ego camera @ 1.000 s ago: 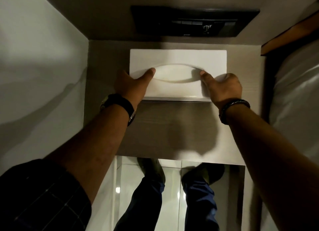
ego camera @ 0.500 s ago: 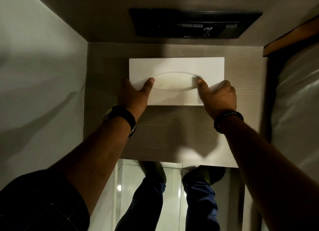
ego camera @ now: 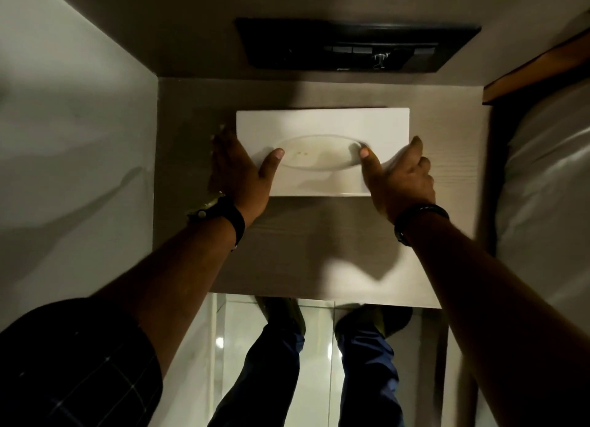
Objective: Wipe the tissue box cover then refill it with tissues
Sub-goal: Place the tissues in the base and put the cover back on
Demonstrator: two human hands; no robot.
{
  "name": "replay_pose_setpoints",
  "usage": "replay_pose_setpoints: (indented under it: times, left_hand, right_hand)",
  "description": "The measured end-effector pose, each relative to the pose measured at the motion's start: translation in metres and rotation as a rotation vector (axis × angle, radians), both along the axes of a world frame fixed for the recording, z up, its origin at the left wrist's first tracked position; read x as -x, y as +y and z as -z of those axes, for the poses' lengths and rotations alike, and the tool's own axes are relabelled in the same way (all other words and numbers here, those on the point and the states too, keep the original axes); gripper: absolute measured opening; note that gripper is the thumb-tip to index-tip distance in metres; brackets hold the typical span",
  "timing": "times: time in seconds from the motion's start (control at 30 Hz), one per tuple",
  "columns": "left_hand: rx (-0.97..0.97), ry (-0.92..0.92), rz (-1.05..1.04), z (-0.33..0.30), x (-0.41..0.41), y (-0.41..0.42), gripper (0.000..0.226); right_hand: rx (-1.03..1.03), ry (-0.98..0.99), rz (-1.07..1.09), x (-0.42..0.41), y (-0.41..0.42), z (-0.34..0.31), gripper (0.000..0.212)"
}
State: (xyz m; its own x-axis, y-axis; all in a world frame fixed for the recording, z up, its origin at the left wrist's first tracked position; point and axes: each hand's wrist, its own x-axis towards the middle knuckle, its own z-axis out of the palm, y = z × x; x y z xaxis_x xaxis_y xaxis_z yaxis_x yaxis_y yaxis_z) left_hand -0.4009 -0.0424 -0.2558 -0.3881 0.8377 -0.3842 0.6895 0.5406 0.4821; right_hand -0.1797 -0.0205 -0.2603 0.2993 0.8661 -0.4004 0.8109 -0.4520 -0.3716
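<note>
- The white tissue box cover (ego camera: 322,123) now lies flat on the grey counter (ego camera: 319,244), close to the far wall. A second ago it was higher up and tipped, so it has just been put down.
- The left hand (ego camera: 241,171) has a grip on the left end of the cover, with its thumb at the edge of the oval hole (ego camera: 321,153).
- The right hand (ego camera: 399,177) has a grip on the right end, with its thumb at the other edge of the hole.
- Both hands are grasping the cover; neither one has let go.
- No tissue pokes out of the hole. It looks pale and bare inside.
- No cloth and no tissue pack can be seen.
- So the cover is probably being set in place. I cannot tell if it has been wiped or filled.
</note>
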Motion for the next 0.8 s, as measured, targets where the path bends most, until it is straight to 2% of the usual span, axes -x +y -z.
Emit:
replay_pose_setpoints:
  times: [0.1, 0.23, 0.4, 0.47, 0.53, 0.63, 0.7, 0.8]
  left_hand:
    - [-0.002, 0.240, 0.304, -0.008, 0.003, -0.007, 0.113]
    - [-0.020, 0.348, 0.653, -0.006, 0.018, -0.004, 0.138]
    - [-0.028, 0.417, 0.814, -0.004, 0.025, 0.002, 0.143]
    - [-0.040, 0.425, 0.822, -0.005, 0.024, 0.005, 0.143]
    - [-0.054, 0.436, 0.833, -0.005, 0.023, 0.009, 0.145]
    - [-0.051, 0.431, 0.831, -0.004, 0.021, 0.012, 0.147]
    - [-0.049, 0.419, 0.807, -0.003, 0.020, 0.011, 0.148]
    - [-0.053, 0.405, 0.775, -0.001, 0.017, 0.010, 0.150]
  right_hand:
    - [-0.018, 0.007, -0.029, -0.002, -0.002, -0.002, 0.109]
    - [-0.056, 0.007, -0.062, -0.005, -0.009, 0.002, 0.102]
    - [-0.006, 0.051, -0.015, -0.003, -0.019, -0.005, 0.099]
    - [-0.003, -0.037, -0.054, -0.002, -0.019, -0.014, 0.097]
    - [-0.132, -0.214, -0.228, 0.000, -0.014, -0.024, 0.086]
    - [-0.385, -0.152, -0.544, 0.012, 0.004, -0.036, 0.053]
    - [-0.357, -0.139, -0.791, 0.031, 0.015, -0.032, 0.038]
    - [-0.213, -0.184, -0.963, 0.051, 0.032, -0.023, 0.039]
